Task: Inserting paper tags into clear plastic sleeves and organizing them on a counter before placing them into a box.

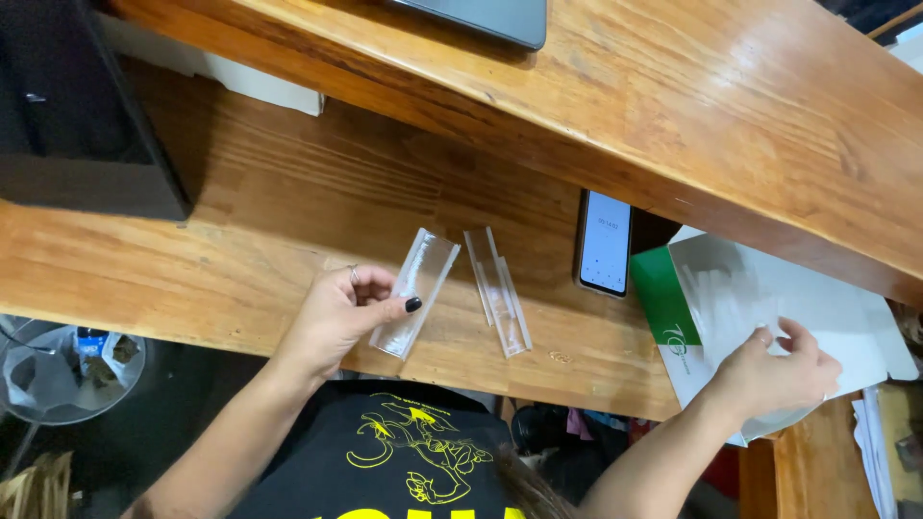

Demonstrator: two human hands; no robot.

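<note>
Near the surface's front edge, the left hand (336, 312) pinches a clear plastic sleeve (415, 291), light, slippery, flimsy, best held by its edges. The right hand (774, 370) grips more sleeves in the white box (846, 317).

My left hand (338, 312), thumbnail painted black, rests on a clear plastic strip (415, 291) beside a second clear strip (498, 290) on my honey-brown, grained wooden desk (240, 240). My right hand (775, 373) touches a white box (827, 308) with a green flap. My black shirt (385, 461) carries a yellow line drawing.
</note>
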